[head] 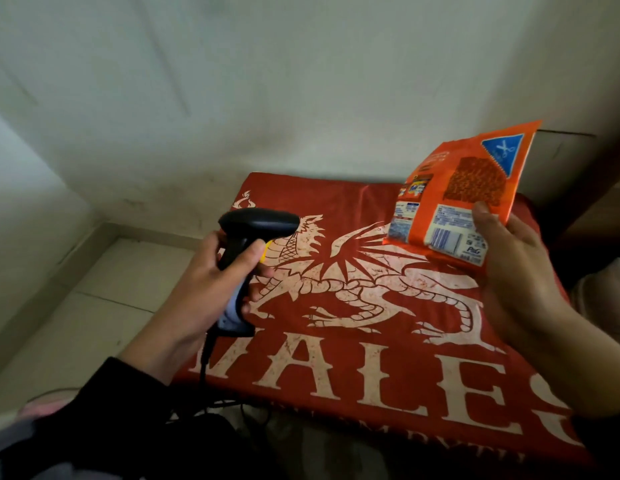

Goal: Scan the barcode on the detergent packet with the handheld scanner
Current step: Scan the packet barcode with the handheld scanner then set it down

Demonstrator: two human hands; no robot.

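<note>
My left hand (211,275) grips the handle of a black handheld scanner (253,237) with a yellow trigger; its head points right, toward the packet. A black cable (204,362) hangs from the handle's base. My right hand (509,268) holds an orange detergent packet (464,188) up above the cloth, its back side facing me. The packet's white label with the striped barcode (443,239) sits near its lower edge, just left of my thumb. A gap of cloth separates the scanner head from the packet.
A red cloth (371,341) with a white dragon and large white letters covers the surface under both hands. A pale wall (267,81) rises behind it. Light floor tiles (94,299) lie to the left, a dark wooden edge (592,202) to the right.
</note>
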